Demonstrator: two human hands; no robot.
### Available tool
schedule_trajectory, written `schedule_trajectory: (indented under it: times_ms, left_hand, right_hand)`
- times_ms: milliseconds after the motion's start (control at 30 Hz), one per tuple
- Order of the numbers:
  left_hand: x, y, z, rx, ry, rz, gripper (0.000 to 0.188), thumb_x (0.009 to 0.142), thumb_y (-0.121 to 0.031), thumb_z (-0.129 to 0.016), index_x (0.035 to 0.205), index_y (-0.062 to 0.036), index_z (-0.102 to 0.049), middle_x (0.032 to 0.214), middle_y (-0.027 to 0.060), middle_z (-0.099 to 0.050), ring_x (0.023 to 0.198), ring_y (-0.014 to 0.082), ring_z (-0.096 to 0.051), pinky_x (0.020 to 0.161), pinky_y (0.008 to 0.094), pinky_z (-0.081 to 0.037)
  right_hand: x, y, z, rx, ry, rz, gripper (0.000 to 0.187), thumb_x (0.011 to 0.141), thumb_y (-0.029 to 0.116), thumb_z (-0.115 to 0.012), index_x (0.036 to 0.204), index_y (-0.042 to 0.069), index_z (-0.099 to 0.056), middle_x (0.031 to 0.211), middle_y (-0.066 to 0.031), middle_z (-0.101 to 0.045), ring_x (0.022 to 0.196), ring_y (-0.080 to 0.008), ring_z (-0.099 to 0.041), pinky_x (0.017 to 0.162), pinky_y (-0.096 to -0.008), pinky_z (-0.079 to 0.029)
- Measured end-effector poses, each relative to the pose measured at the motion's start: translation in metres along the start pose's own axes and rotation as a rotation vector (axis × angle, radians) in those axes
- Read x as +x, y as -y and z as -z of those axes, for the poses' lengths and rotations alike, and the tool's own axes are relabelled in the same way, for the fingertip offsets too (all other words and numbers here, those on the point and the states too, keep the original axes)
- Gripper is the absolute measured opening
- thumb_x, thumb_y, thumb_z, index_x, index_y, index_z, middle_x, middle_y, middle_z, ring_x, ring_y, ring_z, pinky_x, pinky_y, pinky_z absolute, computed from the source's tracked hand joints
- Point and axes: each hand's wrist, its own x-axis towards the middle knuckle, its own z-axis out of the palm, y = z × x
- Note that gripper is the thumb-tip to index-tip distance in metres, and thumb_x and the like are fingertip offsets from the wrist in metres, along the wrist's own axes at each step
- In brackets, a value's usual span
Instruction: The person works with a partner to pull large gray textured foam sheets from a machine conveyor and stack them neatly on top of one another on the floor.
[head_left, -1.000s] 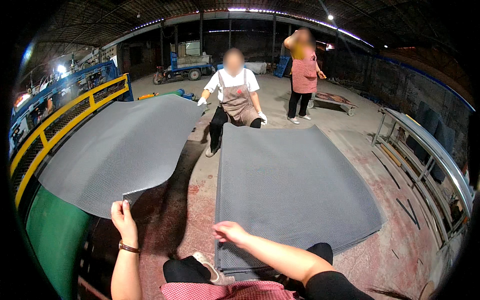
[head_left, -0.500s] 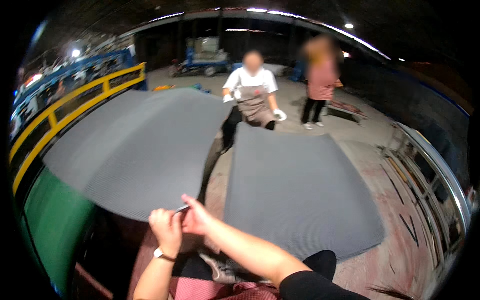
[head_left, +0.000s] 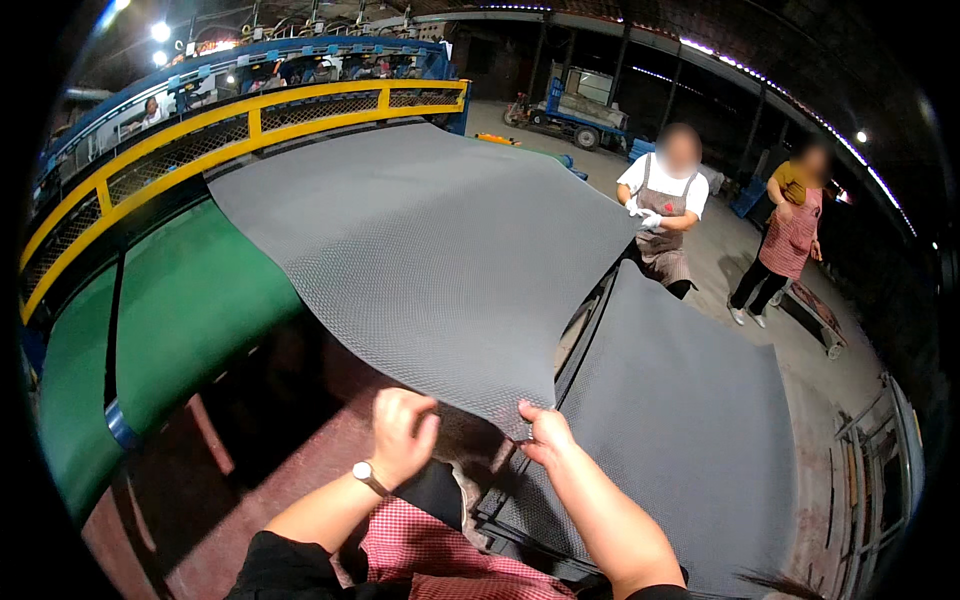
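A large grey textured sheet [head_left: 440, 230] stretches from the machine toward me, its near edge curving down in front of my hands. My right hand [head_left: 548, 435] pinches the sheet's near right corner between thumb and fingers. Just below the near edge is my left hand [head_left: 402, 438], its fingers half curled and the thumb apart, with nothing visible between them. A second grey sheet [head_left: 680, 400] lies lower down to the right, on what looks like a stack.
A yellow guard rail [head_left: 255, 122] borders the blue machine [head_left: 330, 65]. Beneath the sheet at left runs a green belt [head_left: 200, 290]. Across the sheets stands a white-gloved co-worker [head_left: 668, 200]; another person [head_left: 790, 230] is farther right. Metal frames [head_left: 880, 460] stand at far right.
My hands were close together with a dark strip between them; now they are apart, the right one on the sheet's corner. My view has swung left. The gloved co-worker's hands have come together.
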Motion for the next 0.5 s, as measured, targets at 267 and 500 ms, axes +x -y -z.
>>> schedule_trajectory:
  times_ms: [267, 500]
  left_hand:
    - [-0.01, 0.093, 0.025, -0.132, -0.231, 0.641, 0.017, 0.078, -0.007, -0.054, 0.094, -0.0008, -0.052, 0.088, 0.0046, -0.053, 0.08, 0.0125, -0.048, 0.075, 0.0248, -0.04]
    - [-0.029, 0.17, 0.048, -0.473, -0.275, 0.926, 0.009, 0.082, -0.015, -0.05, 0.089, -0.0103, -0.052, 0.075, -0.0047, -0.049, 0.061, 0.0033, -0.04, 0.053, 0.0175, -0.032]
  right_hand:
    - [-0.009, 0.015, 0.037, -0.244, -0.13, 0.244, 0.034, 0.082, 0.013, -0.052, 0.11, -0.004, -0.045, 0.107, -0.0165, -0.051, 0.1, -0.0264, -0.047, 0.084, -0.0421, -0.037]
    - [-0.028, 0.039, 0.036, -0.438, -0.177, 0.449, 0.033, 0.083, 0.012, -0.049, 0.11, -0.007, -0.044, 0.108, -0.0157, -0.051, 0.097, -0.0237, -0.049, 0.085, -0.0337, -0.037]
